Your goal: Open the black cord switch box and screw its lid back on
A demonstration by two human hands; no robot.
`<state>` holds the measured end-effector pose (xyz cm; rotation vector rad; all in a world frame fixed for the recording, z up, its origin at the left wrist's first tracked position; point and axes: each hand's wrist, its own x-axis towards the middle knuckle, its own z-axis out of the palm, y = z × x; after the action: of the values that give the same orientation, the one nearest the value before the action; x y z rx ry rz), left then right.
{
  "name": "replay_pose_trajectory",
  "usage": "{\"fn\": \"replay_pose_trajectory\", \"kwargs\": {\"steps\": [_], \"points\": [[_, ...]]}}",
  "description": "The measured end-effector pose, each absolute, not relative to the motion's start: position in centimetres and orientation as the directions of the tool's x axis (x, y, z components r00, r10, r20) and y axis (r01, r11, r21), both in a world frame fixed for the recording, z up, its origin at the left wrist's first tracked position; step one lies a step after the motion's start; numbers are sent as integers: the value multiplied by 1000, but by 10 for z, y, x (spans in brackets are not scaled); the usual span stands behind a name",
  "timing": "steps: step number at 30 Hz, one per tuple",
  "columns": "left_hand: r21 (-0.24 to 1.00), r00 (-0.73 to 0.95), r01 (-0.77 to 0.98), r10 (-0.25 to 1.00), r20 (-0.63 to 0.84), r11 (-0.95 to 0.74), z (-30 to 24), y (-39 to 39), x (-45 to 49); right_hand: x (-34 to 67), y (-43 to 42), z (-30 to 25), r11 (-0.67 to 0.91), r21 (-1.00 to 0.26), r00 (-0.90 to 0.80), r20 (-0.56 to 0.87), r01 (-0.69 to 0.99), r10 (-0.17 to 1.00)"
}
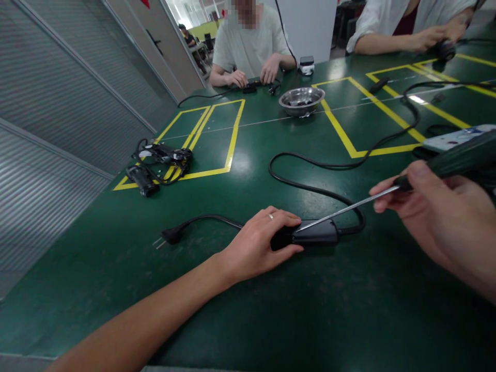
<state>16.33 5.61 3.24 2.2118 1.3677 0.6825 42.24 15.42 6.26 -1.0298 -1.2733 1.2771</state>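
On the green table lies a small black box (320, 233) with a cable running out of each end, like a power adapter. My left hand (263, 240), a ring on one finger, grips its left end between thumb and fingers. A two-pin plug (172, 235) ends the cable on the left. My right hand (445, 217) holds a screwdriver (349, 208) by its dark handle, and the long metal shaft slants down to the left. Its tip meets the top of the box beside my left fingers; whether a screw sits there is too small to see.
A metal bowl (301, 101) with small dark items stands toward the back. Tangled black cables and devices (165, 157) lie at the left. Yellow tape (232, 139) marks the table (217, 330). Two people work across from me; a black cord (310, 188) loops to the right.
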Motion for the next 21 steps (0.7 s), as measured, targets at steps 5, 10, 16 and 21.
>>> {"fn": "replay_pose_trajectory", "kwargs": {"steps": [5,10,16,21], "points": [[549,411,708,891,190,-444,31,55,163,437,184,79,84,-990,10,86,115,996],[467,443,747,878,180,-473,32,55,165,454,202,77,110,-536,-71,94,837,993],[374,478,776,860,176,-508,33,61,175,460,214,48,223,14,-223,-9,975,975],[261,490,823,863,123,-505,41,61,173,466,217,40,182,137,-176,-58,974,983]]}}
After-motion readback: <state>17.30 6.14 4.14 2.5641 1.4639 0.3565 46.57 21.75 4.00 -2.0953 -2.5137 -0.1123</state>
